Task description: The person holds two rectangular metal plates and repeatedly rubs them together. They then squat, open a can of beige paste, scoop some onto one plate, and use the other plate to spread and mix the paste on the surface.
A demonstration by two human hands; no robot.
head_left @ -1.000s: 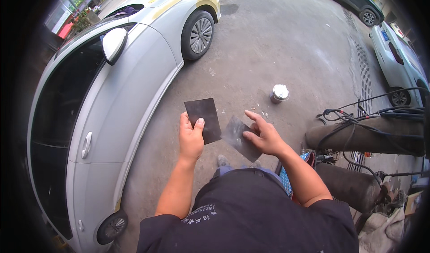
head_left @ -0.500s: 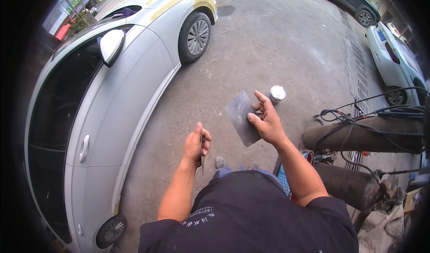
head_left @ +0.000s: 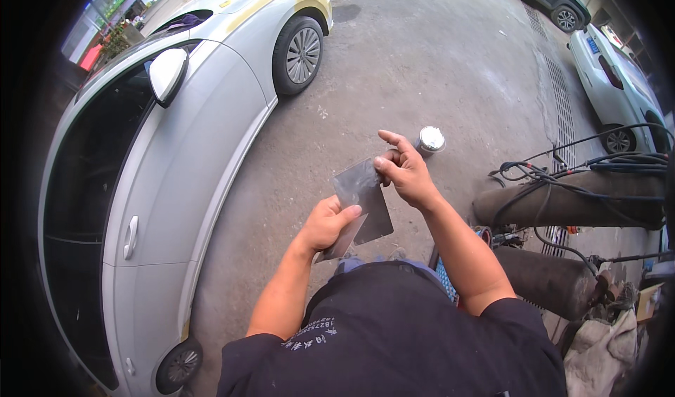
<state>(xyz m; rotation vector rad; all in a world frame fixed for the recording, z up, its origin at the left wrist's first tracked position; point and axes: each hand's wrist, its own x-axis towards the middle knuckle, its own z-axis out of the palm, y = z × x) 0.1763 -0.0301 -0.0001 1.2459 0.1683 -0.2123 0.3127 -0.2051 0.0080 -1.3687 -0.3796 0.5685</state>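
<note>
My right hand (head_left: 409, 177) pinches a dark grey putty spreader (head_left: 374, 214), a thin flat rectangular plate, by its upper right corner; the index finger points up and away. My left hand (head_left: 325, 224) is closed on a second thin putty spreader (head_left: 343, 241), whose blade slants below the thumb. That blade overlaps the dark plate's lower left side, and the left thumb lies against or just over the plate; I cannot tell which. Just past my right hand, a round can (head_left: 431, 138) with a silvery white top stands on the ground.
At the left stands a white car (head_left: 197, 151) with yellowish patches around its front wheel arch. To the right lie dark cylinders (head_left: 569, 203) draped with black hoses, and a pale cloth (head_left: 598, 355). A floor grating (head_left: 559, 109) runs near another white car (head_left: 612, 80).
My left hand has moved right and up to meet the dark spreader, turning its own spreader's face into view. My right hand has shifted slightly left, and its grip is now at the plate's corner.
</note>
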